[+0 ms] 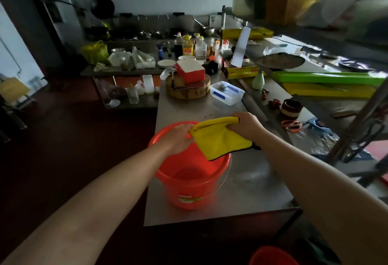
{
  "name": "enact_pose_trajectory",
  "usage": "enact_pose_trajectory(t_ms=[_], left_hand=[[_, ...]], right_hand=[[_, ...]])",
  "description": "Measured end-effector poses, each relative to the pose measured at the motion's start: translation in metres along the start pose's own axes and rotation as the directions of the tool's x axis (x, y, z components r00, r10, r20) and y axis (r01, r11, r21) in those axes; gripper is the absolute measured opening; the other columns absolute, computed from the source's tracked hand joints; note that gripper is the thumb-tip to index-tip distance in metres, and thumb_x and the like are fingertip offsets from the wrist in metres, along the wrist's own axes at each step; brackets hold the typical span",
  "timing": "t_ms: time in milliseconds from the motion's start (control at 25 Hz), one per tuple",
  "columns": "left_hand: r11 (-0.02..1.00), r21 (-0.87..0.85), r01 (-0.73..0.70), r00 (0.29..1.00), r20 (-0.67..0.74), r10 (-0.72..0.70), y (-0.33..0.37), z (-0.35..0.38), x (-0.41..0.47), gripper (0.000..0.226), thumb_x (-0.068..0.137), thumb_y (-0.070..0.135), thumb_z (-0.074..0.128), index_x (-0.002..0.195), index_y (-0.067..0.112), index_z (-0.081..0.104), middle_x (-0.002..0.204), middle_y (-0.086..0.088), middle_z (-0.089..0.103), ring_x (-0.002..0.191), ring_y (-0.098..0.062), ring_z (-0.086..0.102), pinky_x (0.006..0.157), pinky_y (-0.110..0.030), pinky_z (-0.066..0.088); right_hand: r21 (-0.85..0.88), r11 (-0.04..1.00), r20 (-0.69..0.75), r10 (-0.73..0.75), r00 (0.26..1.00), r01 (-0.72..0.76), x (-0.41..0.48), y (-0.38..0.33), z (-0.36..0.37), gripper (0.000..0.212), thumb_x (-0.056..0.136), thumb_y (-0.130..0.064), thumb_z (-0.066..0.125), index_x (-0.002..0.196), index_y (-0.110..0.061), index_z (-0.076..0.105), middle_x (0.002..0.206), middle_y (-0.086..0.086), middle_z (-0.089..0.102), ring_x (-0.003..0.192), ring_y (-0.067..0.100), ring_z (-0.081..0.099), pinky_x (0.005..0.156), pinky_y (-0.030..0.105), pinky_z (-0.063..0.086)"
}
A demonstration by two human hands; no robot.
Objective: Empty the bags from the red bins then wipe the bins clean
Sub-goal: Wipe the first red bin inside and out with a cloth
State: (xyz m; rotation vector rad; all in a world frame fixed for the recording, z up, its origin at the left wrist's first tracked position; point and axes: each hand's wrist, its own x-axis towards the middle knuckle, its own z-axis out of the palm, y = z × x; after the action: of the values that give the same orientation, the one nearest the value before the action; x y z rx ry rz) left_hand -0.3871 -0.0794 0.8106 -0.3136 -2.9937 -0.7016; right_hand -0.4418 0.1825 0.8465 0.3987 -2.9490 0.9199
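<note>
Head view: a red bin (189, 191) stands upright at the near left corner of the steel bench (252, 180). Its mouth is open, and its inner wall and floor show bare, glossy red. A green and white label sits on its near wall, and a thin wire handle hangs down its right side. The left hand (180, 136) is over the bin's far rim, fingers curled tight round one corner of a yellow cloth (220, 140). The cloth has black edging and hangs spread above the right half of the mouth. The right hand (245, 125), just past the rim, grips the opposite top corner in a closed fist. Farther along the bench, a round wooden block (189, 92) carries a tilted red and white box (190, 71). To its right, a clear plastic tub (227, 96) holds small pale and blue items, too blurred to name. At the frame's bottom edge, the rim of a second red bin (273, 256) shows below the bench.
</note>
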Motion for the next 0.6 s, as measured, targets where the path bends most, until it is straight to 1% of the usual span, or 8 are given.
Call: enact_pose_trajectory(t_ms=[80,160,240,280,320,400,480,600], left_hand=[[1.000,0.012,0.026,0.997,0.069,-0.026,-0.033,0.005,-0.015,0.053,0.095,0.036,0.062,0.143,0.017,0.047,0.138,-0.011,0.057,0.133,-0.029,0.048,0.105,-0.034,0.037],[0.996,0.033,0.084,0.982,0.166,-0.089,-0.060,0.017,-0.030,0.058,0.097,0.043,0.058,0.147,0.018,0.044,0.141,-0.011,0.054,0.137,-0.028,0.045,0.110,-0.035,0.037],[0.989,0.125,0.076,0.951,0.288,-0.110,-0.083,0.027,-0.046,0.058,0.098,0.054,0.051,0.145,0.020,0.049,0.142,-0.010,0.052,0.134,-0.028,0.047,0.112,-0.041,0.038],[0.982,0.182,0.043,0.930,0.352,-0.106,-0.089,0.032,-0.055,0.059,0.097,0.060,0.047,0.142,0.022,0.052,0.140,-0.008,0.054,0.132,-0.027,0.049,0.112,-0.045,0.037],[0.973,0.232,0.001,0.905,0.414,-0.100,-0.094,0.037,-0.064,0.061,0.095,0.066,0.044,0.139,0.025,0.055,0.137,-0.005,0.056,0.131,-0.026,0.050,0.114,-0.049,0.032],[0.952,0.292,-0.093,0.867,0.494,-0.067,-0.105,0.044,-0.082,0.064,0.093,0.071,0.040,0.140,0.029,0.053,0.137,0.000,0.056,0.136,-0.024,0.043,0.120,-0.058,0.013],[0.942,0.298,-0.153,0.875,0.484,-0.011,-0.111,0.050,-0.099,0.062,0.095,0.068,0.041,0.142,0.030,0.049,0.141,0.001,0.053,0.141,-0.022,0.034,0.121,-0.060,0.000],[0.922,0.313,-0.228,0.903,0.423,0.079,-0.108,0.057,-0.124,0.059,0.097,0.065,0.039,0.142,0.029,0.049,0.139,0.001,0.055,0.140,-0.023,0.037,0.122,-0.059,-0.001]], right_hand=[[-0.072,0.997,0.003,-0.025,1.000,0.025,-0.002,-0.024,0.018,0.022,0.086,-0.022,0.070,0.070,-0.028,0.056,0.071,-0.008,0.055,0.083,0.021,0.056,0.068,0.029,0.035],[-0.143,0.988,0.007,-0.061,0.998,0.061,-0.006,-0.040,0.034,0.022,0.085,-0.019,0.069,0.070,-0.029,0.055,0.077,-0.006,0.059,0.085,0.023,0.057,0.070,0.030,0.038],[-0.211,0.971,0.062,-0.096,0.993,0.108,-0.012,-0.047,0.056,0.010,0.082,-0.017,0.067,0.085,-0.026,0.069,0.092,0.000,0.068,0.095,0.028,0.063,0.076,0.035,0.047],[-0.245,0.961,0.107,-0.104,0.989,0.128,-0.016,-0.049,0.066,0.019,0.081,-0.016,0.065,0.095,-0.025,0.074,0.100,0.003,0.071,0.100,0.029,0.064,0.082,0.037,0.050],[-0.287,0.947,0.176,-0.098,0.979,0.147,-0.022,-0.051,0.076,0.026,0.080,-0.016,0.064,0.103,-0.024,0.075,0.104,0.006,0.071,0.103,0.031,0.063,0.086,0.038,0.050],[-0.387,0.903,0.310,-0.063,0.949,0.186,-0.040,-0.061,0.097,0.029,0.082,-0.016,0.062,0.107,-0.022,0.075,0.105,0.009,0.070,0.104,0.030,0.063,0.087,0.036,0.049],[-0.459,0.862,0.440,0.010,0.898,0.215,-0.061,-0.072,0.118,0.026,0.083,-0.016,0.061,0.105,-0.019,0.074,0.104,0.007,0.071,0.101,0.028,0.064,0.084,0.035,0.051],[-0.515,0.833,0.549,0.137,0.824,0.205,-0.093,-0.079,0.140,0.032,0.083,-0.024,0.058,0.112,-0.024,0.071,0.106,-0.001,0.066,0.103,0.024,0.062,0.086,0.041,0.054]])
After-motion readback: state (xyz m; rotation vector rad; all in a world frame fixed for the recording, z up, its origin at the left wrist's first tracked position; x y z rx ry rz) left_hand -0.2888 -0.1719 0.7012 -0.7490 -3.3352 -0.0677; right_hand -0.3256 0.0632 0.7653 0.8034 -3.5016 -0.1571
